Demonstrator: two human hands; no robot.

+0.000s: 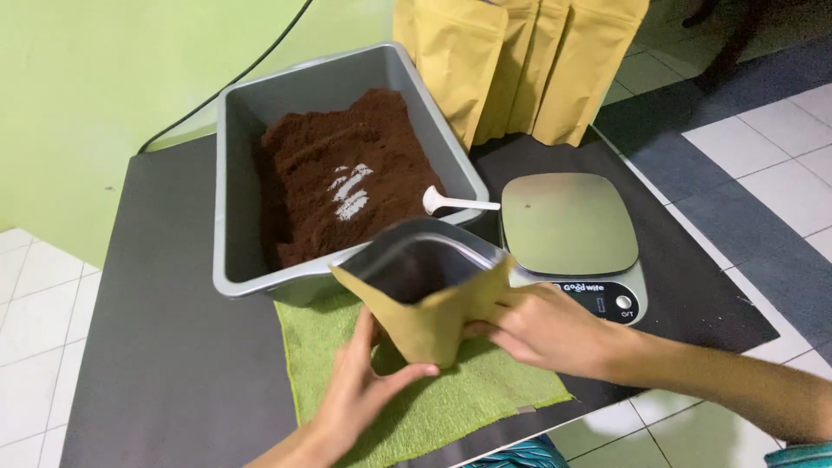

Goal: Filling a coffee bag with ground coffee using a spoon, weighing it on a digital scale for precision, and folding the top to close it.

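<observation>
Open kraft pouch (429,299) held over green towel (425,390)
Left hand (360,394) fingers cupping pouch base; right hand (542,329) fingers pinching its side; grey tub (234,217) of brown powder (347,173) behind, white scoop (455,204) on rim; scale (572,230) beside, on dark counter (173,347)

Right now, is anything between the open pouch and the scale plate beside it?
Nothing visible. Both hands, left and right, hold the pouch over the green towel; the scale plate sits bare.
</observation>
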